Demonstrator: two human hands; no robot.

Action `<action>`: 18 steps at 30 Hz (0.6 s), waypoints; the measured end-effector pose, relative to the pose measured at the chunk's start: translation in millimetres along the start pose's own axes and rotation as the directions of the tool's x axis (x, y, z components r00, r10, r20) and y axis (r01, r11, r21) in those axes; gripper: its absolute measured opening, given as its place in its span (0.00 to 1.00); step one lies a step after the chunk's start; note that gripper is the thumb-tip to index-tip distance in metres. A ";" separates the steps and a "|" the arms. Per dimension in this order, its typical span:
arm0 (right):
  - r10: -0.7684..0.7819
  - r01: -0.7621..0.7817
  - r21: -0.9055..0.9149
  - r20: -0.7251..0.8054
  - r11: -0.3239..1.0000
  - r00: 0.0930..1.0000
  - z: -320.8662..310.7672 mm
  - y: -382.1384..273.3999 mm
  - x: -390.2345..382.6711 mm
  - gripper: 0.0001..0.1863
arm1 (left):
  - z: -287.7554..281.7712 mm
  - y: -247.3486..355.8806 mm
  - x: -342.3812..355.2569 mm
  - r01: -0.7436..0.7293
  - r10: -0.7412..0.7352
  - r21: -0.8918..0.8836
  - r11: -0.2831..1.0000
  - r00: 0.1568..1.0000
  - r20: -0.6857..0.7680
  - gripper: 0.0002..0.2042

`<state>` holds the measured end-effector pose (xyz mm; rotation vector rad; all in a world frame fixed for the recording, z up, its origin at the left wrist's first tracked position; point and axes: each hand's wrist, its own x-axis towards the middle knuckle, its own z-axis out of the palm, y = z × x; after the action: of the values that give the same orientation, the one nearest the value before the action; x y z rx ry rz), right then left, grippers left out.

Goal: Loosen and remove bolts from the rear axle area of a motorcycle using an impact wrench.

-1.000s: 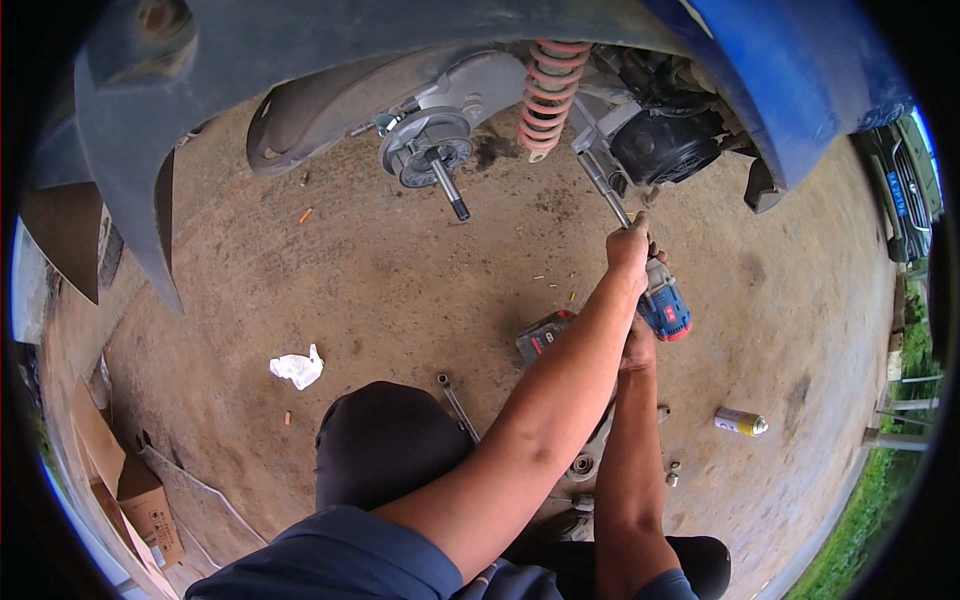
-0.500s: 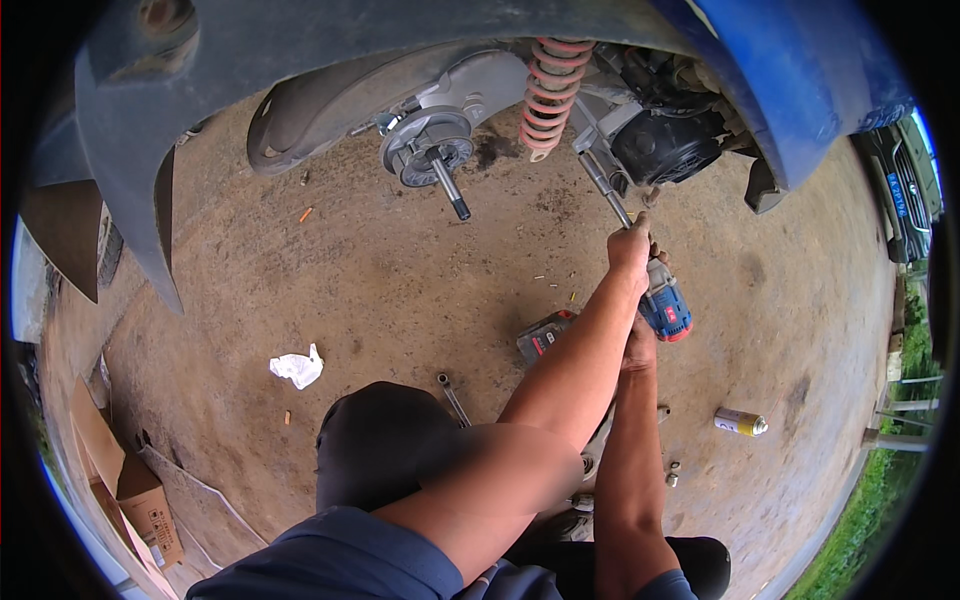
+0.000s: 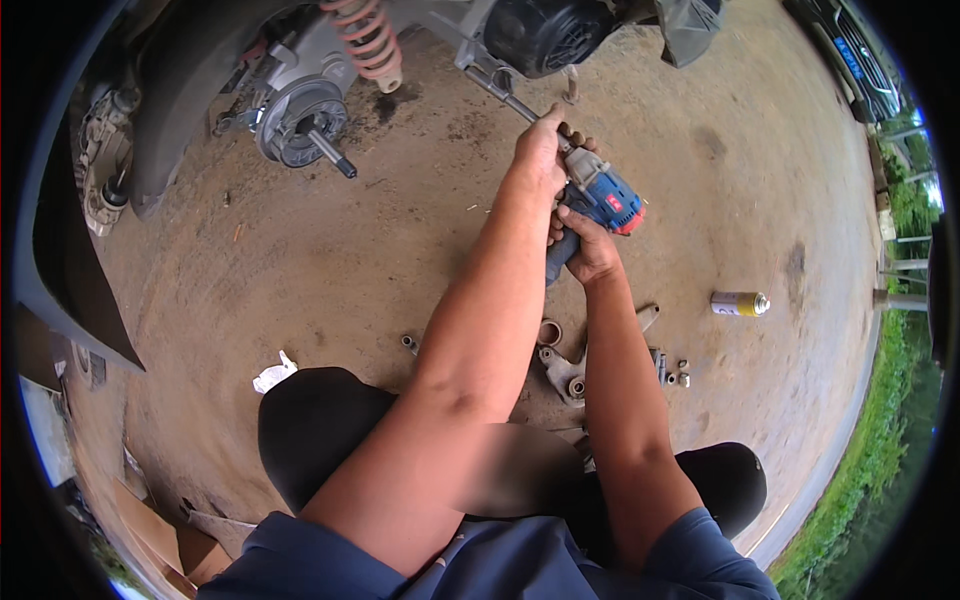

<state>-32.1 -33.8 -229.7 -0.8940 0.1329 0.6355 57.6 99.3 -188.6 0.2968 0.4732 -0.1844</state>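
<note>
A blue and grey cordless impact wrench (image 3: pixel 604 198) with a red rear end is held out in front of me. My right hand (image 3: pixel 592 248) is wrapped round its dark handle. At the nose, my left hand (image 3: pixel 543 150) is closed round the long metal extension bar (image 3: pixel 500 95). The bar's far end reaches the metal bracket below the black round engine cover (image 3: pixel 548 35); the exact contact there is too small to make out. My left forearm hides the handle's lower end.
A wheel hub with its axle (image 3: pixel 300 125) and a red coil shock absorber (image 3: pixel 365 45) hang from the raised vehicle. Metal arm parts (image 3: pixel 565 375) and small nuts lie by my knees. A spray can (image 3: pixel 740 303) lies right, crumpled white paper (image 3: pixel 274 372) left.
The whole view has shifted, so the vehicle parts sit higher and further left. The wrench's handle has swung, and its battery, seen before, is now behind my left forearm. Both hands keep hold.
</note>
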 end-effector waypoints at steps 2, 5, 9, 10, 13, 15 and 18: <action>0.032 -0.034 0.114 0.021 0.993 0.999 0.4 2.7 2.1 0.10 | -2.1 6.4 1.5 0.000 -0.004 0.072 0.997 0.999 0.052 0.16; -0.028 0.025 0.089 0.026 0.996 0.999 5.4 0.3 -4.2 0.12 | 3.3 7.8 -4.3 0.005 -0.009 0.147 0.989 1.000 0.026 0.17; -0.100 0.101 -0.006 0.021 0.995 0.995 7.4 3.7 -9.2 0.15 | -0.6 6.1 -5.2 0.005 -0.009 0.136 0.991 1.000 0.028 0.19; -0.103 0.103 -0.004 0.021 0.995 0.994 7.4 3.9 -9.1 0.15 | -1.2 5.7 -5.7 0.003 -0.005 0.128 0.992 1.000 0.015 0.20; -0.091 0.092 -0.020 0.016 0.996 0.996 6.9 5.6 -6.0 0.14 | 0.0 2.6 -6.2 -0.006 0.002 0.144 0.990 1.000 0.029 0.20; -0.087 0.086 -0.029 -0.021 0.996 0.996 6.9 6.0 -6.0 0.13 | -0.3 1.4 -7.2 -0.016 0.012 0.140 0.990 1.000 0.028 0.21; -0.098 0.097 -0.012 -0.038 0.995 0.995 10.5 6.3 -5.0 0.11 | -1.2 0.9 -6.7 -0.026 0.024 0.125 0.992 1.000 0.014 0.20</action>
<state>-41.3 -25.3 -225.6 -0.9173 0.1201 0.5288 51.4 101.2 -186.2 0.4244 0.4461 -0.1921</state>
